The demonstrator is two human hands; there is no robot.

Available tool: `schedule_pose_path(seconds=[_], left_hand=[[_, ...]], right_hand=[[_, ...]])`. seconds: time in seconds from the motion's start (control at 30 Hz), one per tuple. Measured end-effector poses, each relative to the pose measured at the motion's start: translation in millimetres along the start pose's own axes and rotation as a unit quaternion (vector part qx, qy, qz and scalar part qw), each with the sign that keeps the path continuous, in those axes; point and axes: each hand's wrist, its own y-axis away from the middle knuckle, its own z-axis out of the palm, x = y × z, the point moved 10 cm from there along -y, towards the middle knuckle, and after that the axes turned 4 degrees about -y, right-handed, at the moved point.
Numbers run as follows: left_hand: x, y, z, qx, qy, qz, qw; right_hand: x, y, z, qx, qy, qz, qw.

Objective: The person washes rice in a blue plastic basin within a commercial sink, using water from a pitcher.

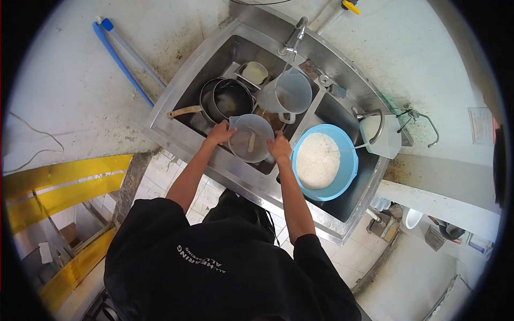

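I hold a clear plastic jug (249,139) over the left basin of a steel double sink (176,125). My left hand (220,132) grips its left rim and my right hand (279,146) grips its right rim. Something pale lies inside the jug. A second, larger clear jug (292,92) stands just behind it under the tap (295,36), and a thin stream of water falls toward it. A blue basin (348,166) holding white rice (317,160) sits in the right basin, close to my right hand.
A dark pan (231,99) with a wooden handle (183,112) lies in the left basin beside a small tub (255,72). A white container (381,136) stands at the sink's right edge. A blue-handled mop pole (123,61) lies on the floor at left; yellow rails (59,187) run lower left.
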Motion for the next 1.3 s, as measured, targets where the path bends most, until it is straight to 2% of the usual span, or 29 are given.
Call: schedule_pose_path(seconds=[0.07, 0.1, 0.13, 0.17, 0.33, 0.4, 0.47, 0.53, 0.6, 0.63, 0.73, 0.77, 0.87, 0.93, 1.0, 1.07, 1.1, 1.2, 1.3], left_hand=[[19.1, -7.4, -30.7, 0.181, -0.086, 0.112, 0.973], [36.5, -12.5, -39.2, 0.185, -0.089, 0.121, 0.971], [75.6, -6.1, -60.2, 0.239, -0.001, 0.204, 0.949], [111.7, 4.0, -81.4, 0.286, 0.087, 0.284, 0.911], [288.9, -22.8, -149.8, 0.250, 0.104, 0.363, 0.891], [333.0, -60.1, -158.3, 0.232, 0.116, 0.345, 0.902], [358.5, -80.2, -158.4, 0.206, 0.114, 0.327, 0.915], [371.9, -88.6, -152.1, 0.130, 0.123, 0.276, 0.945], [385.0, -97.3, -151.5, 0.106, 0.099, 0.296, 0.944], [391.6, -101.7, -150.1, 0.091, 0.079, 0.309, 0.943], [398.4, -118.2, -151.4, 0.103, 0.056, 0.323, 0.939], [399.4, -118.8, -150.3, 0.099, 0.052, 0.325, 0.939], [403.0, -112.7, -155.4, 0.088, 0.051, 0.295, 0.950], [409.3, -110.0, -161.1, 0.100, 0.033, 0.305, 0.947], [411.9, -101.9, -160.6, 0.103, 0.015, 0.308, 0.946], [412.9, -90.7, -157.8, 0.087, 0.062, 0.303, 0.947], [411.9, -88.8, -158.8, 0.086, 0.062, 0.301, 0.948], [408.1, -84.4, -150.1, 0.040, 0.038, 0.299, 0.953], [404.3, -77.2, -156.0, 0.080, 0.059, 0.295, 0.950]], right_hand=[[2.7, 12.5, -6.6, 0.031, -0.031, -0.022, 0.999], [1.0, 23.8, -22.4, 0.095, -0.091, -0.057, 0.990], [1.4, 38.0, -37.9, 0.160, -0.150, -0.092, 0.971], [7.9, 50.4, -44.2, 0.166, -0.191, -0.081, 0.964], [47.5, 132.8, -60.9, 0.150, -0.293, -0.086, 0.940], [76.4, 167.6, -58.1, 0.131, -0.283, -0.053, 0.949], [104.9, 206.0, -61.3, 0.156, -0.297, -0.014, 0.942], [150.7, 244.1, -52.8, 0.190, -0.285, 0.026, 0.939], [184.9, 287.7, -51.6, 0.252, -0.271, 0.050, 0.928], [213.2, 308.1, -37.4, 0.247, -0.287, 0.107, 0.919], [269.5, 373.0, -3.8, 0.266, -0.310, 0.252, 0.877], [276.6, 387.9, 7.9, 0.268, -0.313, 0.256, 0.874], [312.3, 434.4, 63.5, 0.290, -0.365, 0.353, 0.811], [320.9, 449.7, 101.0, 0.295, -0.391, 0.335, 0.805], [313.7, 459.0, 126.3, 0.225, -0.388, 0.365, 0.816], [312.2, 463.6, 151.8, 0.203, -0.416, 0.320, 0.827], [340.3, 470.2, 193.4, 0.192, -0.378, 0.303, 0.854], [338.5, 481.0, 206.0, 0.180, -0.413, 0.345, 0.823], [329.1, 485.4, 194.8, 0.174, -0.439, 0.383, 0.794]])
